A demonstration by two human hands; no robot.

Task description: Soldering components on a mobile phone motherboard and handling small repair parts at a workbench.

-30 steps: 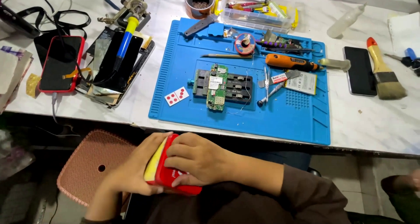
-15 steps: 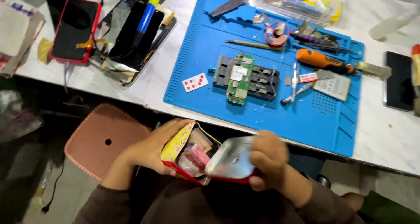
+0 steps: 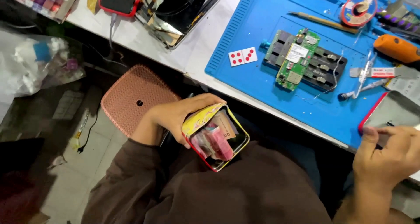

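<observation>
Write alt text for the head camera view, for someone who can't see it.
Seen from above, a person's left hand holds an open tin box of folded pink notes in their lap, while the right hand sets its red-edged lid on a blue work mat. On the mat, a green circuit board sits in a black holder, by two dice-patterned cards.

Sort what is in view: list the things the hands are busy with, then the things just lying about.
In hand:
- left hand grips the open tin
- right hand holds the tin lid on the blue mat

Lying about:
- circuit board
- domino tile
- orange-handled tool
- pink stool
</observation>
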